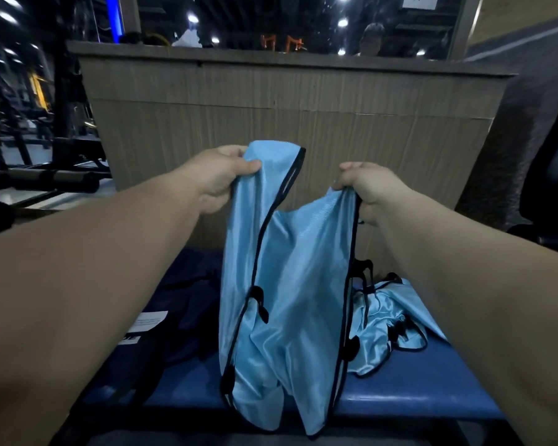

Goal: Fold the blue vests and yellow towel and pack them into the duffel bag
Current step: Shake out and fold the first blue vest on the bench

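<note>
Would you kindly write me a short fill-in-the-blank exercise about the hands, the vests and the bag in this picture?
1. In all, ____ blue vests are in view.
2. The left hand and the right hand grip the top of the held vest; the other vest lies crumpled on the bench, to the ____ of the held one.
3. The dark duffel bag lies on the bench to the ____ of the held vest.

Missing words: two; right; left.

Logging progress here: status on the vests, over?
Left hand and right hand each pinch a shoulder of one blue vest, held up unfolded. Second vest crumpled on bench. Duffel bag at left, nothing in the way.
</note>
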The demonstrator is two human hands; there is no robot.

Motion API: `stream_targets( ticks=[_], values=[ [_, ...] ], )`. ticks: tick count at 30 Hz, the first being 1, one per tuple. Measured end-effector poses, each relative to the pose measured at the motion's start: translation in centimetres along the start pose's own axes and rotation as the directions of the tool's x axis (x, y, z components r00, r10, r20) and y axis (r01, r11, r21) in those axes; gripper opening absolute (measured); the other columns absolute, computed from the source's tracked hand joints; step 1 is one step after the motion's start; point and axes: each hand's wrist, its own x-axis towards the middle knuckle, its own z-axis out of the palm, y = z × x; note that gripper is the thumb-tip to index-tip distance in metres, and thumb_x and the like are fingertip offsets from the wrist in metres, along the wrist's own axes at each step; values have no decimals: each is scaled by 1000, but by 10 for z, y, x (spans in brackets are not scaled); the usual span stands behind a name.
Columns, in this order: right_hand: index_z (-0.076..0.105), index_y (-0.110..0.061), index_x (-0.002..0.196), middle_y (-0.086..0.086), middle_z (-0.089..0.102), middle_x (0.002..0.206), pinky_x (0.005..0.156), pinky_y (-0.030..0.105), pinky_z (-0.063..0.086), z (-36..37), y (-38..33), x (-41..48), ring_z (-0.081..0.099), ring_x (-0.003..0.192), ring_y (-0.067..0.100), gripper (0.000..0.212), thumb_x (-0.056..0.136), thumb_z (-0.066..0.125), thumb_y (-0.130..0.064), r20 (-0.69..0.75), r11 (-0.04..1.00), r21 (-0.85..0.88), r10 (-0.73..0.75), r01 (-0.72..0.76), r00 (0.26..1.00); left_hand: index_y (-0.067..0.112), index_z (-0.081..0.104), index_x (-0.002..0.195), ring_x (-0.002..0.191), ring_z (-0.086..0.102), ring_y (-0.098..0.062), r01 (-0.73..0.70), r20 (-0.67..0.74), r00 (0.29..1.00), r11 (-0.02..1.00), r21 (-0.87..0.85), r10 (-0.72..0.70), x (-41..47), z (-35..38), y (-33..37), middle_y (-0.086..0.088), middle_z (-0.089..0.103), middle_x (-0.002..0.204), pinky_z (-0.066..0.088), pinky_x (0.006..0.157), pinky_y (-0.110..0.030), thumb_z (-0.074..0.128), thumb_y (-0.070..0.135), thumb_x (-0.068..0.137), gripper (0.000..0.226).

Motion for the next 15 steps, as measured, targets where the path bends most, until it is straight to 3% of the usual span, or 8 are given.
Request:
stream_targets(
  ticks=[2,4,8,11,15],
  values=[
    [62,-15,101,15,63,92,70,35,58,5,-3,-2,66,77,27,38,75,59,13,35,997,49,-53,51,998,3,60,117,88,68,-24,37,43,999,992,-118,-32,-1,8,-2,-16,68,106,59,74,-32,54,-1,91,27],
    [64,-15,103,18,66,96,72,38,59,14,-4,-7,67,80,29,42,74,57,14,85,990,100,-106,97,991,-1,58,122,90,68,-28,65,67,996,976,-207,-52,-3,18,-4,-21,66,110,59,77,-37,54,-3,90,32],
    [64,-9,104,16,68,96,81,45,57,34,-4,-21,66,86,30,31,81,55,10,218,943,330,-130,52,967,2,59,114,79,69,-26,85,100,993,940,-331,-55,-8,37,-9,-16,69,94,60,72,-38,53,0,92,23],
    [62,-8,95,15,65,85,85,49,54,44,-3,-28,65,76,27,19,84,56,7,242,857,516,-144,-2,960,6,58,114,81,68,-24,97,84,994,935,-342,-73,-7,44,-16,-14,68,96,58,74,-39,59,7,91,23],
    [57,-10,101,15,62,87,88,53,51,50,-1,-31,63,75,28,29,85,46,11,260,835,551,-169,-2,951,5,62,117,85,67,-25,221,95,975,914,-339,-200,-7,46,-25,-13,67,101,57,79,-41,62,18,91,29]
  ],
)
